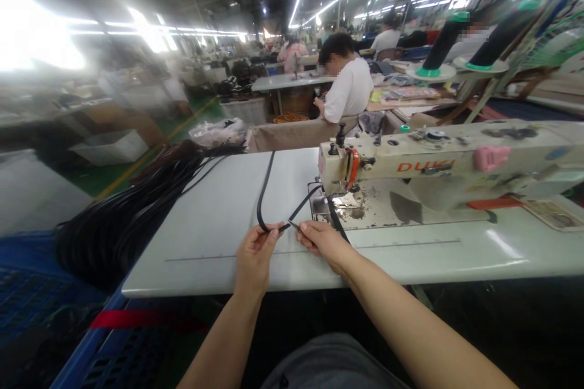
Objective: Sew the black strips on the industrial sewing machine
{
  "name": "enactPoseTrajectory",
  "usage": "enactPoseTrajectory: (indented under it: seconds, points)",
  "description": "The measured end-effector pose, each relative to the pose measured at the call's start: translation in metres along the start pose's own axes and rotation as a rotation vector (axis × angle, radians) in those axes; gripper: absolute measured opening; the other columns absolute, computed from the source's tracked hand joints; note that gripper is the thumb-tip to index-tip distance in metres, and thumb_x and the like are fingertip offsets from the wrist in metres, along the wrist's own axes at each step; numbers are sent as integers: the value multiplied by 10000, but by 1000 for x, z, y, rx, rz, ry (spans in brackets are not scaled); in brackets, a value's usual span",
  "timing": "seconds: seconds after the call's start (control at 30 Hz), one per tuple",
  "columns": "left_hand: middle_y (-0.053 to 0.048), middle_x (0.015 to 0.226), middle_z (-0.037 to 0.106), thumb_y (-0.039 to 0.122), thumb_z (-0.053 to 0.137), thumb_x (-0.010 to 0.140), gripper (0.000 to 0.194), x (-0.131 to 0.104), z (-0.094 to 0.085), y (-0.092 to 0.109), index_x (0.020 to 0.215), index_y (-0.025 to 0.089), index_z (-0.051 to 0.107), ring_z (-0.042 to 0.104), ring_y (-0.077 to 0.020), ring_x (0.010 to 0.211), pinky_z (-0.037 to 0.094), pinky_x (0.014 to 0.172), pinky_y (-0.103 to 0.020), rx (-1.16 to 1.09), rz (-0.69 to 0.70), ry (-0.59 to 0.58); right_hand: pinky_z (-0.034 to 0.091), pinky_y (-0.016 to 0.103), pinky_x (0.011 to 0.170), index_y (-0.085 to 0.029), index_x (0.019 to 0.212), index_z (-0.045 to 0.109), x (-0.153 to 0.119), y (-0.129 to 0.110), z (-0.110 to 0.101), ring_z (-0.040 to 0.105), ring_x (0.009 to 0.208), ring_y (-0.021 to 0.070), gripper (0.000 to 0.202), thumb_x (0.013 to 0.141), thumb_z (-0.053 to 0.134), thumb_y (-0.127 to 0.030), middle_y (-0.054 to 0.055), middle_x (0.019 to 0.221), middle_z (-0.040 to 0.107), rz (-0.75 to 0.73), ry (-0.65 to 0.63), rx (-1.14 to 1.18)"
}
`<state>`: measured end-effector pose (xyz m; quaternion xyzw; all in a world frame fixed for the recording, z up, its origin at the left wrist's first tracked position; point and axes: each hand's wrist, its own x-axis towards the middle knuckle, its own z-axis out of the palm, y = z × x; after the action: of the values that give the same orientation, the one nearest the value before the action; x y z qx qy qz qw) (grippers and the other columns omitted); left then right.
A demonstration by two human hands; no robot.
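Observation:
My left hand (pixel 258 249) pinches a narrow black strap (pixel 261 197) between thumb and fingers, above the front middle of the white table. From the pinch, one length of strap curves up to the table's far edge, and another slants right to the sewing machine's (pixel 340 164) needle area. Closed around a small pointed metal tool (pixel 294 227), my right hand (pixel 322 242) is just right of the left. The tool's bright tip meets the strap; most of its body is hidden by the fingers, so its exact kind is unclear.
A thick bundle of black straps (pixel 104 231) hangs over the table's left side, by a blue crate (pixel 27 273). The machine's long arm fills the table's right side. Thread cones (pixel 442 42) stand behind it. A person in a white shirt (pixel 349 88) sits beyond the table.

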<state>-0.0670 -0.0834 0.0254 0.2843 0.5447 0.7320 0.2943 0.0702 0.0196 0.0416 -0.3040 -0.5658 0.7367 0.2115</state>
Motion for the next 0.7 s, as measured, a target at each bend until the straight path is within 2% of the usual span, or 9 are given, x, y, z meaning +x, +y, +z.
enactPoseTrajectory:
  seconds: [0.07, 0.13, 0.23, 0.3, 0.37, 0.43, 0.53, 0.63, 0.7]
  points:
    - [-90, 1012, 781, 444, 834, 798, 330, 0, -3, 3, 955, 185, 706, 747, -254, 1039, 590, 1015, -445, 36, 1, -3, 250, 231, 484, -209, 766, 571, -2, 0, -4, 313, 505, 101, 469, 921, 533, -649, -68, 572, 376, -48, 22, -90]
    - [-86, 1004, 775, 451, 810, 818, 306, 3, -8, 6, 957, 193, 722, 742, -243, 1015, 592, 988, -407, 152, 7, -46, 328, 251, 542, -228, 769, 538, -8, -2, -10, 393, 554, 127, 414, 949, 495, -598, -54, 606, 416, -134, 114, -282]
    - [-106, 1089, 750, 434, 795, 818, 245, 12, -22, 10, 871, 201, 742, 715, -248, 1072, 570, 980, -355, 367, 47, -199, 417, 296, 681, -236, 748, 509, -24, -3, -22, 526, 713, 176, 293, 922, 602, -453, -7, 735, 532, -257, 320, -765]
    - [-123, 1100, 745, 435, 789, 802, 245, 18, -31, 10, 836, 200, 732, 718, -261, 1061, 574, 947, -357, 423, -2, -300, 448, 329, 774, -224, 786, 580, -37, -2, -31, 590, 850, 222, 178, 911, 636, -337, 53, 875, 602, -288, 460, -1091]
    - [-122, 978, 762, 456, 754, 805, 271, 23, -39, 8, 892, 202, 721, 741, -259, 919, 591, 845, -368, 437, -136, -376, 471, 353, 812, -207, 1003, 687, -48, 2, -38, 627, 949, 267, 127, 924, 626, -285, 119, 1047, 638, -261, 562, -1314]
    - [-82, 784, 741, 449, 706, 815, 288, 26, -45, 5, 969, 206, 715, 714, -240, 725, 576, 716, -355, 501, -231, -419, 491, 357, 760, -214, 1333, 630, -55, 9, -43, 664, 914, 275, 386, 954, 592, -278, 148, 1144, 660, -166, 578, -1424]
    - [-54, 800, 733, 367, 681, 780, 325, 32, -52, -1, 1069, 227, 735, 647, -213, 622, 548, 700, -353, 673, -141, -370, 500, 353, 687, -207, 1532, 482, -61, 18, -47, 703, 813, 269, 542, 990, 501, -224, 141, 1076, 727, -38, 450, -1496]
    - [-77, 1040, 754, 388, 690, 766, 409, 41, -62, -4, 1147, 247, 739, 696, -267, 871, 548, 886, -384, 752, 12, -213, 520, 351, 696, -154, 1537, 482, -63, 22, -47, 733, 836, 282, 527, 1015, 448, -208, 165, 1052, 753, -9, 395, -1558]
    - [-87, 1047, 752, 436, 645, 807, 387, 49, -72, -4, 1123, 239, 748, 680, -303, 1016, 527, 969, -398, 828, 82, -130, 528, 332, 684, -156, 1531, 494, -64, 22, -47, 745, 821, 269, 506, 1033, 445, -233, 172, 1066, 758, -6, 405, -1581]
